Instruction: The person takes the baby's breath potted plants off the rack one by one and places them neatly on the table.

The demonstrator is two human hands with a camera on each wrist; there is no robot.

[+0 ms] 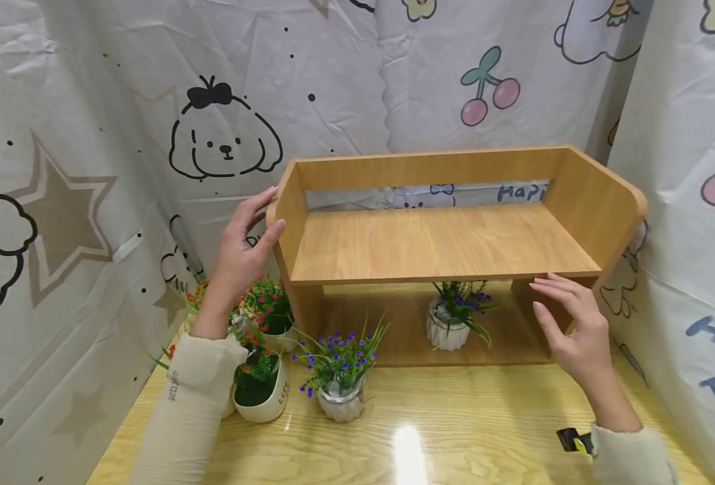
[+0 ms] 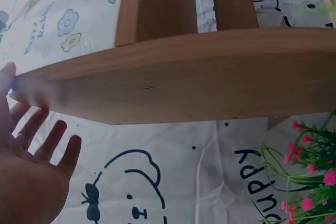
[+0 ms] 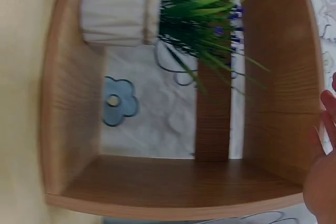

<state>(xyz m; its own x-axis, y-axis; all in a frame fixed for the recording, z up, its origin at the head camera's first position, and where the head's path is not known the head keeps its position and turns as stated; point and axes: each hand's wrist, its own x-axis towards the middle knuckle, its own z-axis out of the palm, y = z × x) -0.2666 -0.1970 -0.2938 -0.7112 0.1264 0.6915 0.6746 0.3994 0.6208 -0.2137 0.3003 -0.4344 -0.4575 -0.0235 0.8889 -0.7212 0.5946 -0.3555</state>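
Observation:
A two-tier wooden desk shelf (image 1: 442,242) stands on the table. At its left side panel is my left hand (image 1: 244,239), thumb tip by the front edge and fingers spread along the outer face. The left wrist view shows this hand (image 2: 39,166) with its fingers fairly straight at the panel's end. My right hand (image 1: 581,330) has extended fingers at the front edge of the upper board, near its right end. In the right wrist view only part of that hand (image 3: 323,182) shows. A white-potted plant with blue-purple flowers (image 1: 448,327) stands on the lower board.
Another blue-flowered plant in a whitish pot (image 1: 342,401) stands before the shelf's left end. Left of it, red-flowered plants include one in a white pot (image 1: 263,397); my left forearm partly covers this group. Printed white curtains (image 1: 333,87) surround the table (image 1: 466,431) behind and beside.

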